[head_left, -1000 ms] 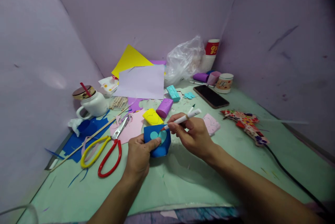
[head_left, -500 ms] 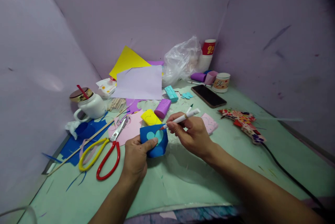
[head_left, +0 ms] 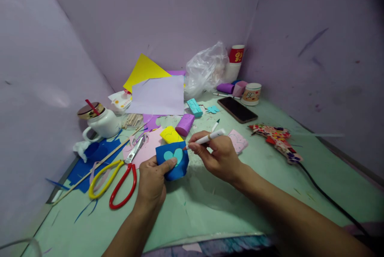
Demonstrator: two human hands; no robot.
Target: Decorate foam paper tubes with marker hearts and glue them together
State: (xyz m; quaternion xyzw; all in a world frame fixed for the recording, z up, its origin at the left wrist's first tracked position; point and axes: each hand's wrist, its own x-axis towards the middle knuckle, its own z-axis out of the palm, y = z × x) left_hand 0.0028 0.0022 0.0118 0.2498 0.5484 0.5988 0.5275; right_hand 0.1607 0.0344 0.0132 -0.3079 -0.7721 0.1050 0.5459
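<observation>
Above the pale green worktop (head_left: 207, 219), the left grip (head_left: 152, 179) clamps a flattened blue paper tube (head_left: 179, 172), the right grip (head_left: 222, 155) a slim white pen (head_left: 207, 138).

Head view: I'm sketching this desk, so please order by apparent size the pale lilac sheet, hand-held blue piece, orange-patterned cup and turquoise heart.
Largest first:
Pale lilac sheet
Blue piece in the left hand
Orange-patterned cup
Turquoise heart

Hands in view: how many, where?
2: the person's left hand, holding a blue curved paper-like piece with a cyan heart, and right hand beside it, its grip on a slim white marker. No others visible.
</observation>
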